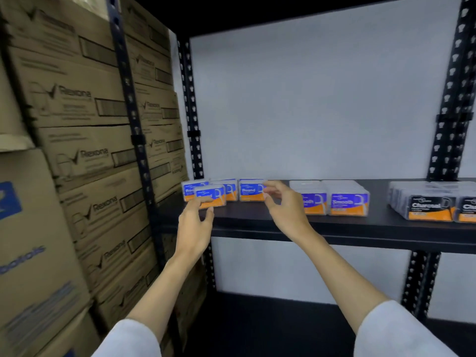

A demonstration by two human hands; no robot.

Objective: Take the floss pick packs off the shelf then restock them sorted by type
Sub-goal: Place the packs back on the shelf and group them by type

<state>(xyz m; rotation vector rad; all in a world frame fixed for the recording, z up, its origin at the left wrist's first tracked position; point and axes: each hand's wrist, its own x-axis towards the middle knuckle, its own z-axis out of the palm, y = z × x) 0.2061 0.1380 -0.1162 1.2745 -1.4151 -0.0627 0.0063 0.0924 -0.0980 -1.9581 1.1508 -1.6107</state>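
Floss pick packs stand in groups along the black shelf (360, 228). At the left are several blue-and-orange Round packs (233, 189). One Round pack (210, 194) sits in front of the others, and my left hand (194, 225) pinches its lower edge between thumb and fingers. My right hand (283, 207) has its curled fingers and thumb around the right end of another Round pack (251, 193). Purple Smooth packs (347, 202) sit in the middle. Black Charcoal packs (430, 206) sit at the right.
Stacked cardboard boxes (85, 155) fill the rack to the left, right beside the shelf's black perforated post (192, 112). A white wall is behind the shelf. Gaps of bare shelf separate the three groups. A lower level lies dark below.
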